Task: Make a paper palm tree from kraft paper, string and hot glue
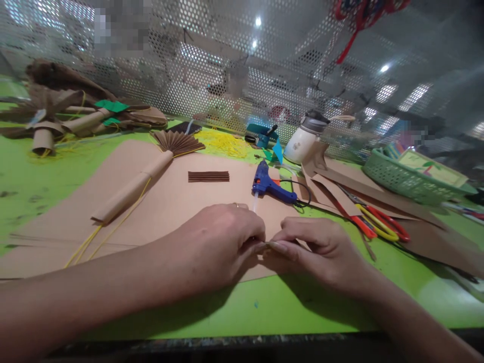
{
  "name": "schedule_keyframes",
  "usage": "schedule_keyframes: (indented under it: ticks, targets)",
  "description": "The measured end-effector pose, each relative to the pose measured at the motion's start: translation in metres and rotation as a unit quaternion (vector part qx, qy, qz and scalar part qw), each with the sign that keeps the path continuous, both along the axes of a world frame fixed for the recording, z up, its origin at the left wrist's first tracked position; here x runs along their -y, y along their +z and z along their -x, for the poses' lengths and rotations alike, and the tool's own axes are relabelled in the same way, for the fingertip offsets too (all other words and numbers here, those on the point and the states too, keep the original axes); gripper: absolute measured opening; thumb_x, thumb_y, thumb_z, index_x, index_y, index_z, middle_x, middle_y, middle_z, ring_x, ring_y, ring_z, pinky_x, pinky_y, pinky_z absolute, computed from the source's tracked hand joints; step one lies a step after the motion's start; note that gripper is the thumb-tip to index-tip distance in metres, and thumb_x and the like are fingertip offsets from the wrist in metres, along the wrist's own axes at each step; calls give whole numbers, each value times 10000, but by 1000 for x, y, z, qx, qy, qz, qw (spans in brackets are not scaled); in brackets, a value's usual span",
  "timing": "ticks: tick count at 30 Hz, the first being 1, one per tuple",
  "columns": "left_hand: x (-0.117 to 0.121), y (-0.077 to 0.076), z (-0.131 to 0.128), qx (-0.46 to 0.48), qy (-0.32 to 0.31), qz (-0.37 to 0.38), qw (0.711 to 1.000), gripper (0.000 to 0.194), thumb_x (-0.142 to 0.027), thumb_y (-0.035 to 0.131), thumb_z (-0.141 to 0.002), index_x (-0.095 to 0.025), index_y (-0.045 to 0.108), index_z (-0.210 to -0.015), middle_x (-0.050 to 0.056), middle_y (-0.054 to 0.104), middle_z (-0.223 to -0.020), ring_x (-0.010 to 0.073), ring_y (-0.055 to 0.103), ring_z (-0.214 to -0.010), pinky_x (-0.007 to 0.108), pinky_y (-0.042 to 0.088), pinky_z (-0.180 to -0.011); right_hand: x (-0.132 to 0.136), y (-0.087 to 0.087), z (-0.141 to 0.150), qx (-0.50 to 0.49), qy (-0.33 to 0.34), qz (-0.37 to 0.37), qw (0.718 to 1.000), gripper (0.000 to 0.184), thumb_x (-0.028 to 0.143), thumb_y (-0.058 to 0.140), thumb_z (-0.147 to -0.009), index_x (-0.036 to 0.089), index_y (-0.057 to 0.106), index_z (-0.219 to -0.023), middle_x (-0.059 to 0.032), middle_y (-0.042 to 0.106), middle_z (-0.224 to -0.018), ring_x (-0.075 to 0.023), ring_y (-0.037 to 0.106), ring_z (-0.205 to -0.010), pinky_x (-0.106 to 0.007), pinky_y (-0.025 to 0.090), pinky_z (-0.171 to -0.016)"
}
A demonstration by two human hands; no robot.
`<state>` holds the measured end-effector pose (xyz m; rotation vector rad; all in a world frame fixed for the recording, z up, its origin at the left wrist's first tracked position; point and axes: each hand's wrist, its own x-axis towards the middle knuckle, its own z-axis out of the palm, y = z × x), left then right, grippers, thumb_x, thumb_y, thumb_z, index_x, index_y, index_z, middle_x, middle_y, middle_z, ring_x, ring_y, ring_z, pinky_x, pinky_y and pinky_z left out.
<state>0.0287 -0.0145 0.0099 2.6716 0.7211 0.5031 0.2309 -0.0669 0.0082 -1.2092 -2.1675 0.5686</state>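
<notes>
One green table (pixel 257 315), brown paper (pixel 159 206), perforated screen (pixel 170 75) behind

The glue gun (pixel 269 184) is blue! Left of it, a brown-striped strip (pixel 208 176); right, red-and-yellow scissor handles (pixel 384 222); in front, a brown scrap (pixel 268 246)!

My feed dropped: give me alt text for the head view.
Left hand and right hand pinch a small, mostly hidden piece over brown paper on a green table. Beyond lie a blue glue gun and a pleated brown strip.
</notes>
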Motion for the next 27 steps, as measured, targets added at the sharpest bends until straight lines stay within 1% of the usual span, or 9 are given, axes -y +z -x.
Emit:
schedule_keyframes:
  ticks: [6, 8, 10, 13, 16, 19, 21, 23, 27]
  targets:
    - [0, -2, -2, -10, -4, -14, 1000, 256, -274, 450, -898, -168, 643, -767, 31, 614, -708, 136, 530, -634, 242, 348, -573, -4, -6, 1, 29, 48, -69, 996, 167, 201, 524, -913, 139, 678, -893, -26, 580, -696, -119, 533, -645, -220, 386, -584]
    - [-1, -2, -2, -11, -11, -22, 1000, 256, -270, 450, -899, -169, 637, -757, 26, 616, -700, 131, 523, -619, 240, 335, -561, -5, -7, 0, 41, 60, -95, 993, 191, 195, 497, -923, 138, 674, -879, -22, 555, -674, -123, 521, -637, -221, 372, -570]
    - [-2, 0, -2, -19, -14, -20, 1000, 253, -258, 451, -895, -172, 631, -739, 17, 613, -679, 124, 510, -598, 238, 319, -545, -4, -7, -1, 61, 55, -101, 992, 211, 183, 481, -928, 144, 670, -845, -5, 528, -631, -112, 499, -592, -217, 352, -547]
    - [-3, 8, 3, -47, -4, 18, 999, 259, -278, 450, -893, -185, 630, -731, 11, 608, -660, 125, 503, -581, 236, 306, -522, -2, -6, -3, 76, 41, -73, 994, 199, 187, 488, -931, 149, 658, -834, -2, 572, -638, -99, 517, -581, -208, 359, -556]
    - [-4, 19, 7, -79, 32, 59, 995, 239, -304, 469, -877, -201, 619, -721, 10, 615, -667, 131, 512, -580, 235, 313, -516, -1, -6, -4, 79, 31, -48, 995, 194, 188, 486, -929, 150, 650, -833, -7, 628, -671, -94, 541, -589, -204, 367, -564]
    - [-3, 26, 11, -101, 49, 75, 991, 259, -327, 468, -874, -204, 596, -684, 10, 597, -624, 128, 502, -536, 233, 293, -475, -2, -7, -5, 91, 28, -23, 995, 204, 196, 471, -933, 148, 659, -872, -12, 647, -690, -102, 550, -593, -214, 379, -572]
    - [-3, 25, 14, -97, 53, 79, 991, 277, -340, 460, -879, -209, 586, -670, 3, 565, -574, 123, 476, -486, 234, 246, -427, -3, -6, -6, 80, 33, 11, 996, 215, 208, 458, -941, 146, 660, -905, -14, 650, -698, -105, 559, -600, -214, 395, -577]
    - [-3, 20, 18, -74, 57, 86, 992, 281, -348, 458, -882, -217, 584, -668, -3, 545, -546, 121, 454, -455, 240, 211, -402, -4, -3, -7, 53, 35, 57, 996, 221, 218, 456, -945, 143, 660, -907, -10, 650, -685, -103, 569, -592, -206, 414, -571]
    - [-7, 10, 22, -41, 54, 104, 992, 285, -368, 467, -879, -221, 588, -667, 0, 540, -540, 125, 440, -450, 253, 204, -404, -5, 1, -8, -1, -5, 138, 990, 218, 259, 520, -920, 144, 664, -805, -6, 650, -601, -101, 575, -540, -200, 434, -536]
